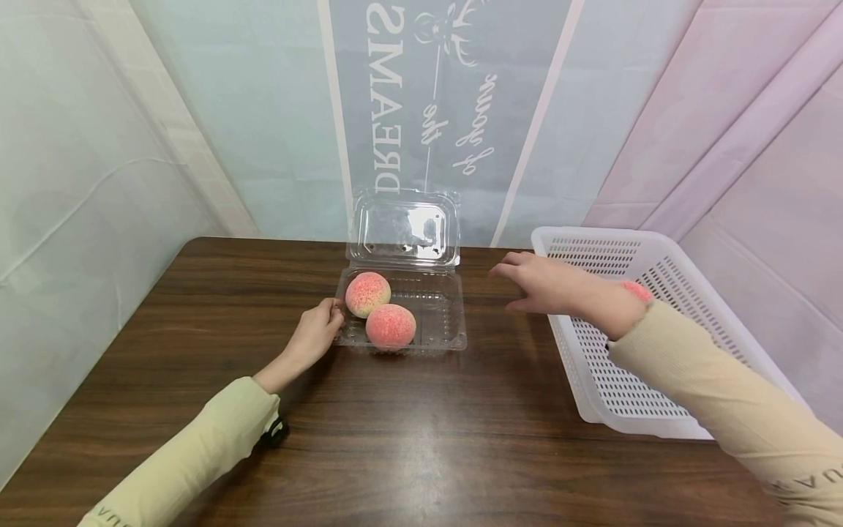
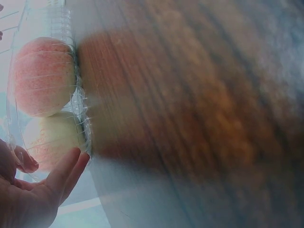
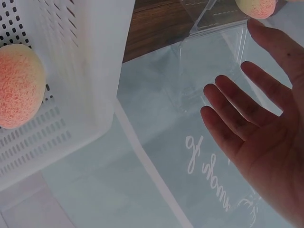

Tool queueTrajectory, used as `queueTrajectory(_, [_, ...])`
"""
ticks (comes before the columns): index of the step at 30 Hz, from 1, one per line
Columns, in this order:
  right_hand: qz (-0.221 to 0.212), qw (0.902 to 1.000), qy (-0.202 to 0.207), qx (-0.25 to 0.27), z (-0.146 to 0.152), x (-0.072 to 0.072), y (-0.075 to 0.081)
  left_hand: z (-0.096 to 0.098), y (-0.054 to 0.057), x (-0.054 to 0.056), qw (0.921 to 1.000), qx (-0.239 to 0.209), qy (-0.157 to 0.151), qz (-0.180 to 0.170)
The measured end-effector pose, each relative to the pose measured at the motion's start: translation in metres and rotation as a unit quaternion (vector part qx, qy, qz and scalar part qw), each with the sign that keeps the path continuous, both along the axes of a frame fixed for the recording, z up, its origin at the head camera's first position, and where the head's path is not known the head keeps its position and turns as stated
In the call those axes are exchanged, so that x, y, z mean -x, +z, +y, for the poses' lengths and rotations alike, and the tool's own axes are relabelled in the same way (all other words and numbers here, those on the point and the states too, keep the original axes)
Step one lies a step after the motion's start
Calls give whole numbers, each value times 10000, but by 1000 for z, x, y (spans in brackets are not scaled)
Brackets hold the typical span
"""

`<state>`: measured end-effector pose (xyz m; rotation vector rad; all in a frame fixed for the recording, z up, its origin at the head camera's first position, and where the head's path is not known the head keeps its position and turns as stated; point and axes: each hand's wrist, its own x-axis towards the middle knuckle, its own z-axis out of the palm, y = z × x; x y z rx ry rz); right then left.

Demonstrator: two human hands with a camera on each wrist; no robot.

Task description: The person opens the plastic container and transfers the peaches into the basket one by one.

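Note:
A clear plastic clamshell box [image 1: 443, 311] sits on the table with its lid [image 1: 403, 223] raised at the back. Two pink and pale-yellow peaches [image 1: 367, 293] lie in its left half, one nearer the front. My left hand [image 1: 316, 331] holds the box's left edge; in the left wrist view its thumb is at the rim and its fingers [image 2: 71, 173] lie along the outer wall. Nothing is in my right hand [image 1: 549, 284], which hovers between box and basket, fingers spread apart.
On the right stands a white perforated basket [image 1: 596, 410], its near-left rim beneath my right forearm. Another peach [image 3: 20, 86] lies in it, mostly hidden by the arm in the head view. A printed curtain [image 1: 263, 110] hangs behind the brown table [image 1: 395, 454].

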<state>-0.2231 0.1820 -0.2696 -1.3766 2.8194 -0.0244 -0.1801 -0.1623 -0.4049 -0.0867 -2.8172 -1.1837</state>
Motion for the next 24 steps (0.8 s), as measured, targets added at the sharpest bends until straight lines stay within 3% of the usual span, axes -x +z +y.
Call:
queueTrajectory(16, [-451,9988,143,98,-12,0,-3,0,0,0,9999,30,-42,139])
queueTrajectory(24, [-613,9979,-24,191,-19,-2,-6,0,-1,-1,9999,-40,-80,102])
